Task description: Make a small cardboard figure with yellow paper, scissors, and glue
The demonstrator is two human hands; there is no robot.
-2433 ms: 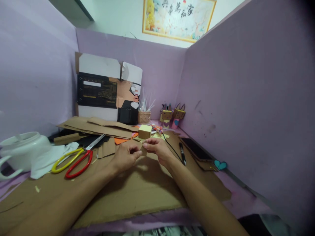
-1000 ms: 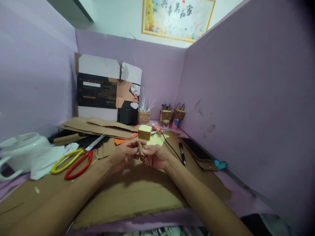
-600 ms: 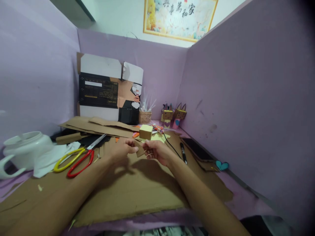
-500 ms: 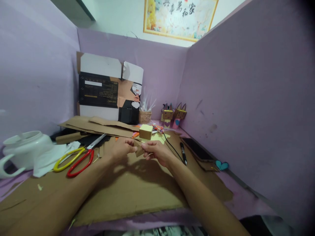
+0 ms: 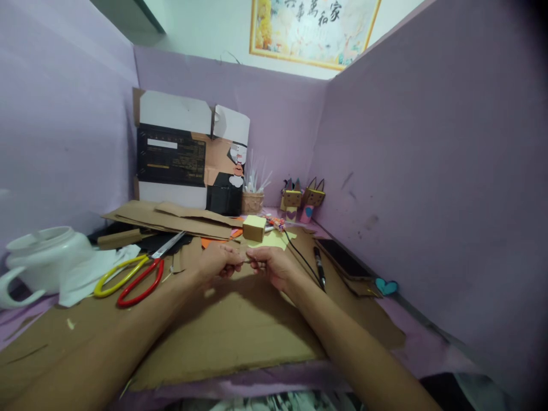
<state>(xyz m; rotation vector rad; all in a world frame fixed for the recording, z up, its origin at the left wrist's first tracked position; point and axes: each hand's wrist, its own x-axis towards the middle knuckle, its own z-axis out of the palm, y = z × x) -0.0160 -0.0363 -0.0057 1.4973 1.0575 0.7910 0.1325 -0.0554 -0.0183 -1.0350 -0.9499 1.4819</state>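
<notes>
My left hand (image 5: pixel 220 260) and my right hand (image 5: pixel 272 265) meet over the middle of a large cardboard sheet (image 5: pixel 240 337). Between their fingertips, both pinch a small cardboard piece (image 5: pixel 245 256), mostly covered by the fingers. Just beyond the hands stands a small cardboard box (image 5: pixel 254 228) with a pale yellow top. Yellow paper (image 5: pixel 276 240) lies behind my right hand. Left of my left hand rest scissors (image 5: pixel 141 277) with one yellow and one red handle, blades pointing away.
A white teapot (image 5: pixel 47 257) stands at the left beside white tissue (image 5: pixel 85 279). Cardboard strips (image 5: pixel 171 218) are stacked behind. At right lie a black pen (image 5: pixel 319 267), a phone (image 5: pixel 345 260) and a blue heart (image 5: pixel 386 286). An opened printed box (image 5: pixel 171 154) leans at the back.
The cardboard piece has been tilted, so its broad face shows less now. My left fingers have curled in and moved slightly toward my right hand.
</notes>
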